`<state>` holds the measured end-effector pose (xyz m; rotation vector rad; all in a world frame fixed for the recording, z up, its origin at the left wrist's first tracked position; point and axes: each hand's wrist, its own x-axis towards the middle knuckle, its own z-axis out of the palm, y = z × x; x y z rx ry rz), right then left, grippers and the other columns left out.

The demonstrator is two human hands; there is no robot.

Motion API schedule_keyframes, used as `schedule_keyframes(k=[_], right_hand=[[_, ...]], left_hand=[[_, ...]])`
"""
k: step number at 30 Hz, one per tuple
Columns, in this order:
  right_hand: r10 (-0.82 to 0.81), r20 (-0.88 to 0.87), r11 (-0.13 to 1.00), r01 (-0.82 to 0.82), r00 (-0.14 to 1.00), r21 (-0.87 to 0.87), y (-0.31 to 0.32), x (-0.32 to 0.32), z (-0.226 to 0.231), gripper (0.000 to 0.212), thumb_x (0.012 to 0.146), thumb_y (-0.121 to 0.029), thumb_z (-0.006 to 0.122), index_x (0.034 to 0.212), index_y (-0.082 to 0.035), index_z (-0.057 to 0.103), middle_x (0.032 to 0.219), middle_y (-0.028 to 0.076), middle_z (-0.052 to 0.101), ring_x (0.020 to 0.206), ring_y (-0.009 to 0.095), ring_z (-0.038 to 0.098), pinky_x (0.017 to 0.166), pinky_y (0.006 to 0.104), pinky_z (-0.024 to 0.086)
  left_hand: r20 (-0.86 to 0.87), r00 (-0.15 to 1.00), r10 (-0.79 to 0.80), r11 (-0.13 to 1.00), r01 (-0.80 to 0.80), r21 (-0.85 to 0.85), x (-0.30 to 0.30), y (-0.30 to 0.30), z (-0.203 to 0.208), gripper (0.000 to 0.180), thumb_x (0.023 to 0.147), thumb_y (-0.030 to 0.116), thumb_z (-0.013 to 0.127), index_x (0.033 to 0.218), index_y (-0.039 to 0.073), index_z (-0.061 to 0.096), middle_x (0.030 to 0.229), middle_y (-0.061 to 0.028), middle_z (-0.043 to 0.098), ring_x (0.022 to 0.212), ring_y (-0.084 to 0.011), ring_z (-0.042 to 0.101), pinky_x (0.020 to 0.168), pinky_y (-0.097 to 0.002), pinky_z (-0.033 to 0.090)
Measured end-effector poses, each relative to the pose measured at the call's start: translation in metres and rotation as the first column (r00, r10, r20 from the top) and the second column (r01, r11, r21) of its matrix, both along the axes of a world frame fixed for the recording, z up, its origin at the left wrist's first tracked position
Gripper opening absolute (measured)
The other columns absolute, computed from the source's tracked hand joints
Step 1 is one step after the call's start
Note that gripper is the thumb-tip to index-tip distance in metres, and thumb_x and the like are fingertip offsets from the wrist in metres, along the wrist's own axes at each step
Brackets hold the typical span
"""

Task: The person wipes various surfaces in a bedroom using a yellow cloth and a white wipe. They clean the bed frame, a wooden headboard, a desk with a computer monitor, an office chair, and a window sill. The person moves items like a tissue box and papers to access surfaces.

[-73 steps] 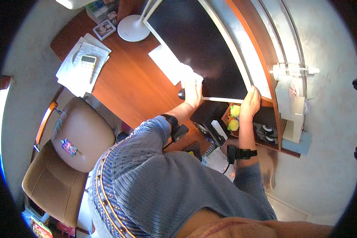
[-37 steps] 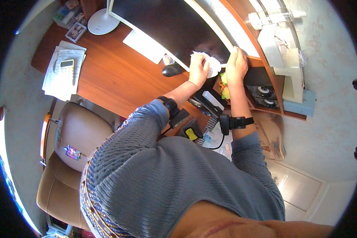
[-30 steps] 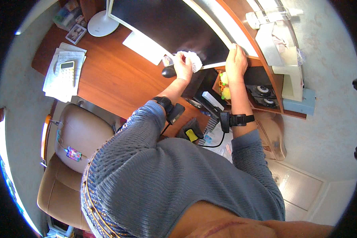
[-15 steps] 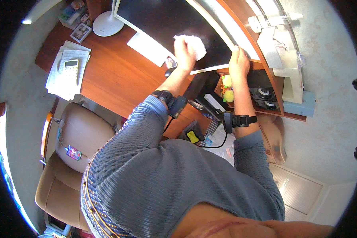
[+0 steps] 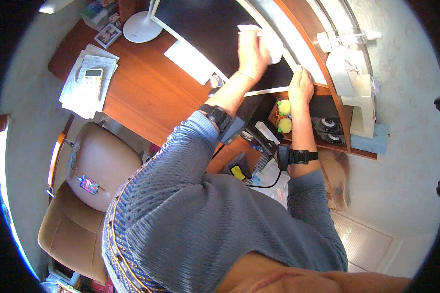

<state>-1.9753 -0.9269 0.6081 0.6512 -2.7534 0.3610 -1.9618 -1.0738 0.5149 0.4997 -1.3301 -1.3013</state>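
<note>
A monitor (image 5: 205, 36) with a black screen and a pale frame stands at the far edge of the desk. My left hand (image 5: 253, 54) is closed on a crumpled white cloth (image 5: 275, 47), which rests against the screen near its right-hand frame edge. Part of the cloth is hidden behind my fingers. At the monitor's near right corner, my right hand (image 5: 301, 87) grips the frame, fingers along its outer side. Both of my wrists carry black straps with small boxes.
The brown desk (image 5: 142, 93) holds a calculator (image 5: 93, 83) on papers, a white lamp base (image 5: 143, 27) and a white sheet under the monitor. Shelves (image 5: 347, 122) with a bottle and speakers stand at right. A brown chair (image 5: 78, 210) with a phone is at left.
My left hand has slid the cloth across the screen, away from me and to the right. My right hand keeps its hold at the corner. The whole view has shifted slightly.
</note>
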Motion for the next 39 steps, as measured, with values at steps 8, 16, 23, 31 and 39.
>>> schedule_keyframes(k=[8, 16, 23, 31, 39], right_hand=[[-0.005, 0.025, 1.000, 0.005, 1.000, -0.011, 0.003, 0.005, -0.001, 0.050, 0.106, -0.038, 0.035, 0.119, 0.000, 0.066, 0.122, 0.024, 0.066, 0.116, 0.042, 0.060, 0.102, 0.0493, 0.045], [0.004, -0.003, 1.000, -0.004, 1.000, -0.012, 0.002, -0.001, -0.003, 0.049, 0.105, -0.036, 0.038, 0.120, 0.001, 0.066, 0.121, 0.025, 0.066, 0.114, 0.044, 0.061, 0.099, 0.0492, 0.047], [0.001, -0.009, 1.000, -0.001, 1.000, -0.001, 0.001, -0.001, -0.003, 0.048, 0.105, -0.035, 0.038, 0.120, 0.001, 0.066, 0.120, 0.024, 0.067, 0.114, 0.042, 0.061, 0.100, 0.0487, 0.047], [0.052, -0.045, 0.998, -0.054, 0.998, -0.031, 0.002, 0.003, -0.006, 0.044, 0.106, -0.033, 0.040, 0.118, 0.000, 0.067, 0.117, 0.023, 0.068, 0.112, 0.042, 0.062, 0.098, 0.0482, 0.047], [0.076, -0.088, 0.995, -0.080, 0.993, -0.051, -0.002, 0.000, -0.004, 0.044, 0.106, -0.033, 0.042, 0.116, 0.000, 0.068, 0.115, 0.023, 0.069, 0.110, 0.042, 0.062, 0.097, 0.0486, 0.047]], left_hand=[[-0.396, 0.884, -0.249, 0.577, 0.464, 0.672, 0.035, -0.045, -0.091, 0.006, 0.098, 0.005, 0.053, 0.093, 0.002, 0.056, 0.079, -0.0069, 0.062, 0.060, -0.0175, 0.060, 0.053, -0.0327, 0.050], [-0.092, 0.995, 0.031, 0.997, -0.037, -0.065, -0.011, -0.019, 0.005, 0.019, 0.083, -0.002, 0.066, 0.100, 0.004, 0.059, 0.102, -0.0192, 0.062, 0.100, -0.0403, 0.058, 0.090, -0.0465, 0.048], [0.451, 0.871, 0.193, 0.896, -0.344, 0.280, 0.019, -0.082, -0.092, 0.024, 0.096, 0.017, 0.056, 0.109, -0.002, 0.065, 0.098, -0.0187, 0.070, 0.089, -0.0304, 0.070, 0.081, -0.0388, 0.055], [-0.017, 0.976, 0.218, 0.947, -0.207, 0.246, -0.013, -0.129, -0.054, 0.021, 0.086, 0.004, 0.059, 0.107, -0.002, 0.061, 0.102, -0.0217, 0.065, 0.098, -0.0397, 0.062, 0.089, -0.0470, 0.050], [-0.317, 0.948, -0.015, 0.738, 0.224, 0.636, -0.010, -0.174, -0.108, 0.018, 0.092, 0.005, 0.054, 0.107, -0.002, 0.061, 0.101, -0.0237, 0.063, 0.093, -0.0379, 0.063, 0.086, -0.0496, 0.050]])
